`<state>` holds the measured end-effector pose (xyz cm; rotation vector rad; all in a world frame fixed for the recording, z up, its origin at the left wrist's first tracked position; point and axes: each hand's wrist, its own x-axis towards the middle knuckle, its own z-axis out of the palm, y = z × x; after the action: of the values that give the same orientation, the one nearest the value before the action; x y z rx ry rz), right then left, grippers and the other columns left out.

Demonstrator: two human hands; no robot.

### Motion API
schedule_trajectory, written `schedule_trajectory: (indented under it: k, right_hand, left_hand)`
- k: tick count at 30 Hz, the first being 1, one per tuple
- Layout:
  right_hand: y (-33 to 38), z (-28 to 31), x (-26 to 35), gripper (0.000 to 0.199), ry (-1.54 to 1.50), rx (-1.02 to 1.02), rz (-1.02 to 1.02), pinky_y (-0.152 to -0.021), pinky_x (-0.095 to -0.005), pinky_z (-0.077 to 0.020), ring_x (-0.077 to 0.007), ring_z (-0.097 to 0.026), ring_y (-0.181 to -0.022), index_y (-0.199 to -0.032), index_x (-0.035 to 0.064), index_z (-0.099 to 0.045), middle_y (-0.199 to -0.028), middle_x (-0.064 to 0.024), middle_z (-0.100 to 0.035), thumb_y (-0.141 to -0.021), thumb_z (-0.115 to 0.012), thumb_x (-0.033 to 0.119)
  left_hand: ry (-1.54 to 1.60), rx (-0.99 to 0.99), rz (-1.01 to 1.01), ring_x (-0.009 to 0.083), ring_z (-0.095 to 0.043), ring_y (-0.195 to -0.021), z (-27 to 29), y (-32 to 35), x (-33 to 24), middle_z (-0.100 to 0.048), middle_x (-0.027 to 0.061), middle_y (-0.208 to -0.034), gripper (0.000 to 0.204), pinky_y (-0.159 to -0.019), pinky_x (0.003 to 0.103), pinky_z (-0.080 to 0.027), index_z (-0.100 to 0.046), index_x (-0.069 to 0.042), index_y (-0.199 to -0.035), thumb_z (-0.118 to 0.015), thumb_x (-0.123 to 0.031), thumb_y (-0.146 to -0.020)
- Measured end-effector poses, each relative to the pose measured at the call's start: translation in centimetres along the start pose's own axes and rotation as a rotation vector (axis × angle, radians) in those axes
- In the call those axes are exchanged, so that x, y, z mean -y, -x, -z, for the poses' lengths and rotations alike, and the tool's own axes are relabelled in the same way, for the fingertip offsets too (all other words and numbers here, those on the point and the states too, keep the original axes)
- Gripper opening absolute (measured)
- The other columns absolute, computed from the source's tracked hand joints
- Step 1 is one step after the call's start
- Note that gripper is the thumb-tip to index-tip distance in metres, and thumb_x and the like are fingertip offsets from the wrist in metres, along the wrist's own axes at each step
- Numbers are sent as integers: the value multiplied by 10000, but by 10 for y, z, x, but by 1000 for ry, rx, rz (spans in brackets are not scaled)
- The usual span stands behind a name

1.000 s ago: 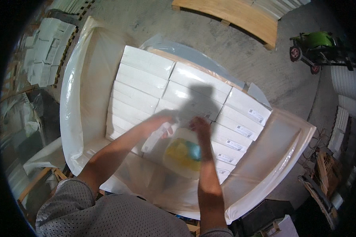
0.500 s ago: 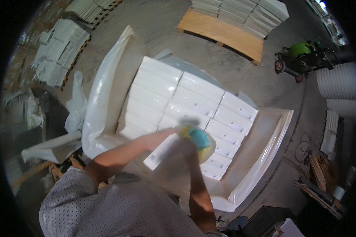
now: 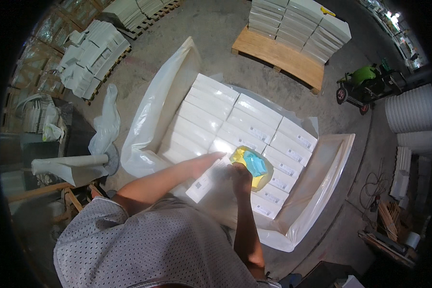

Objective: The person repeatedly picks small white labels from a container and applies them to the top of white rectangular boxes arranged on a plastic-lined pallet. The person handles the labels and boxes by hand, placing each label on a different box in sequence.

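My left hand (image 3: 207, 164) grips a sheaf of white label sheets (image 3: 202, 187) printed with small codes, held out over the packs. Beside it, my right hand (image 3: 242, 178) has its fingers bent closed at the sheets' upper end; what they pinch is hidden. Just past the right hand is a rounded translucent container-like thing (image 3: 265, 182) with crumpled yellow and light-blue material in it. Below lie rows of white wrapped packs (image 3: 211, 108), with labels along the right-hand ones. Loose translucent plastic film (image 3: 153, 108) stands up around them.
A wooden pallet (image 3: 273, 57) with stacked white packs stands at the far right, a green wheeled machine (image 3: 362, 79) beyond it. White foam rolls (image 3: 413, 108) are at right. On the left are a film roll (image 3: 72, 164) on a wooden frame and another loaded pallet (image 3: 93, 55).
The view has shifted, so the packs sit slightly lower and farther right. Both hands stay together over the packs with the sheets, and the blur has eased.
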<state>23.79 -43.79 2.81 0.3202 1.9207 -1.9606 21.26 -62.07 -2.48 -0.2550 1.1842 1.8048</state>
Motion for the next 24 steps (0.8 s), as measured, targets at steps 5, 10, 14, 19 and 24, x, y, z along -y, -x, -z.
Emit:
schedule_trajectory:
  k: [5,10,14,19,24]
  right_hand:
    - [15,2,12,275,174,28,72,-662,-283,-465,-132,-585,-680,-885,-2,-654,-699,-53,-617,-925,-554,251]
    - [23,-5,0,286,350,-195,225,-652,-313,-446,-155,-558,-687,-912,-3,-632,-741,-81,-603,-949,-519,257]
    - [17,-3,-20,263,268,-435,272,-634,-285,-449,-130,-547,-660,-976,-16,-665,-719,-62,-599,-937,-557,221]
    - [18,15,-24,208,-68,-518,135,-535,-219,-364,-67,-458,-580,-924,-13,-673,-650,0,-530,-935,-596,181]
    - [27,25,-8,263,-26,-295,-10,-608,-264,-428,-114,-529,-673,-972,-48,-670,-732,-28,-597,-919,-584,195]
  left_hand:
    - [265,18,198,245,-619,-730,-19,25,-17,-648,130,-942,517,-655,375,-528,-583,-69,-1141,-288,-472,-1006]
    - [157,65,94,250,-619,-733,-26,34,-15,-649,127,-948,498,-655,390,-532,-565,-62,-1170,-282,-441,-1014]
    - [172,-31,130,279,-642,-768,-29,38,-13,-655,137,-934,492,-672,422,-550,-557,-42,-1173,-300,-431,-1014]
    - [271,-119,186,286,-654,-787,-32,48,-16,-665,161,-970,467,-681,437,-559,-557,-18,-1163,-386,-421,-1000]
    - [275,-106,207,223,-635,-879,-33,49,-21,-652,139,-1056,448,-741,375,-545,-581,-22,-1170,-500,-413,-967]
